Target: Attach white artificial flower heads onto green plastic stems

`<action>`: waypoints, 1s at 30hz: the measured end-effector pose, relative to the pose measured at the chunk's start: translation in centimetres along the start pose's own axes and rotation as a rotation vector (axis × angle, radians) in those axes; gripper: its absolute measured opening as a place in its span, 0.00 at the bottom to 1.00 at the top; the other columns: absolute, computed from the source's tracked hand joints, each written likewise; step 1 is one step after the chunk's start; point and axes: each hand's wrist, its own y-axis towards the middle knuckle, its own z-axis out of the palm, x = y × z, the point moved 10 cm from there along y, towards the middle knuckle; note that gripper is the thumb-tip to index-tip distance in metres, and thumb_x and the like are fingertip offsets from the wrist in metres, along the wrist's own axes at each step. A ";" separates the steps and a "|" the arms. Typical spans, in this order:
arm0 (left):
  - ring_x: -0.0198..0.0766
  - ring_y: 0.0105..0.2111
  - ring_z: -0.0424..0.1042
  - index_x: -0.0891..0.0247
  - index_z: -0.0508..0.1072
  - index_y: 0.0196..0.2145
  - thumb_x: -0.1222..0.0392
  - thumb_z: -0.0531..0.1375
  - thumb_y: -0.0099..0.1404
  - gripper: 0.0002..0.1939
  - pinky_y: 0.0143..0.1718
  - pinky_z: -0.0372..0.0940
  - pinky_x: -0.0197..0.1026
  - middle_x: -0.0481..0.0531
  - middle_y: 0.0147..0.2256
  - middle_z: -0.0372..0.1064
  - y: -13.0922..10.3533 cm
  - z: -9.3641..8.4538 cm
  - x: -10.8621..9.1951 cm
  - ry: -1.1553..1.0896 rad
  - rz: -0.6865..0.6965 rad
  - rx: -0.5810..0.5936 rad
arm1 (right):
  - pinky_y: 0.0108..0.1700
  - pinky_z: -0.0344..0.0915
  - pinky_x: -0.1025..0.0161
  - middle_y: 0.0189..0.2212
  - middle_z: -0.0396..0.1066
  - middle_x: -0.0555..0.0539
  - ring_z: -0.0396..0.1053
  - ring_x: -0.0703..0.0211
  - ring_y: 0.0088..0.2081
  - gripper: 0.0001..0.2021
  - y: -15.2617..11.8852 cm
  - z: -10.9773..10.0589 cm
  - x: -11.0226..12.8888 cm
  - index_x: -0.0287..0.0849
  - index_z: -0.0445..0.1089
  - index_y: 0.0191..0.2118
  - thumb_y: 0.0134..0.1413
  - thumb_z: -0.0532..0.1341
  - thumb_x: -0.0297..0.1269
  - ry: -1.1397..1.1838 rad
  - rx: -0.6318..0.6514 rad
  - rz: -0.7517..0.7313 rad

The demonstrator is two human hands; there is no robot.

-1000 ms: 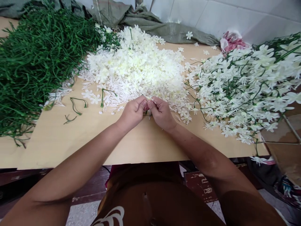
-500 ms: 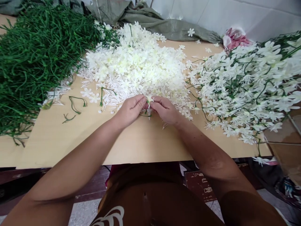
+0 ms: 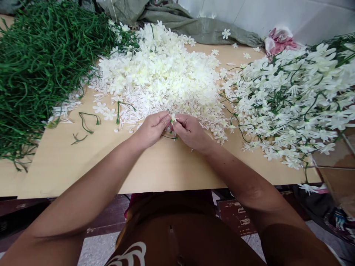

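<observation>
My left hand (image 3: pixel 154 128) and my right hand (image 3: pixel 192 132) meet fingertip to fingertip at the near edge of a pile of white artificial flowers (image 3: pixel 166 74). A small white artificial flower (image 3: pixel 173 117) shows between the two pinches, with my right fingers closed on it. My left thumb and forefinger pinch a green plastic stem (image 3: pixel 169 137), part of which curves out below the hands. The fingers cover most of where flower and stem meet.
Green plastic stems (image 3: pixel 52 62) are heaped at the left. Stemmed white flowers (image 3: pixel 288 103) fill the right side. A few loose stems (image 3: pixel 88 122) lie on the tabletop (image 3: pixel 83 166). Grey-green cloth (image 3: pixel 199 29) and a pink-and-white bag (image 3: pixel 280 41) rest along the wall.
Both hands stay pinched together at nearly the same spot, with a small shift of the right fingers around the flower. The whole view has moved slightly.
</observation>
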 end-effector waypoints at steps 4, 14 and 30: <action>0.33 0.22 0.54 0.60 0.58 0.22 0.40 0.52 0.65 0.23 0.25 0.52 0.37 0.45 0.20 0.54 0.1 0.0 0.1 0.088 -0.017 -0.018 | 0.31 0.47 0.62 0.19 0.49 0.55 0.48 0.65 0.24 0.12 -0.1 0.1 -0.2 0.47 0.46 0.21 0.51 0.51 0.31 -0.099 -0.058 -0.015; 0.34 0.24 0.58 0.61 0.60 0.23 0.50 0.49 0.68 0.18 0.28 0.54 0.37 0.46 0.21 0.57 0.0 -0.3 0.7 0.303 -0.140 -0.045 | 0.32 0.48 0.61 0.20 0.49 0.55 0.49 0.63 0.25 0.13 0.1 -0.3 0.0 0.48 0.45 0.24 0.55 0.48 0.30 -0.288 -0.051 -0.013; 0.31 0.22 0.54 0.61 0.61 0.22 0.40 0.58 0.63 0.23 0.24 0.51 0.36 0.43 0.19 0.51 0.0 -1.1 -0.5 -0.007 -0.051 -0.096 | 0.33 0.69 0.65 0.30 0.68 0.52 0.67 0.67 0.29 0.10 -0.4 -1.4 -1.6 0.44 0.63 0.43 0.59 0.60 0.41 0.157 -0.171 -0.047</action>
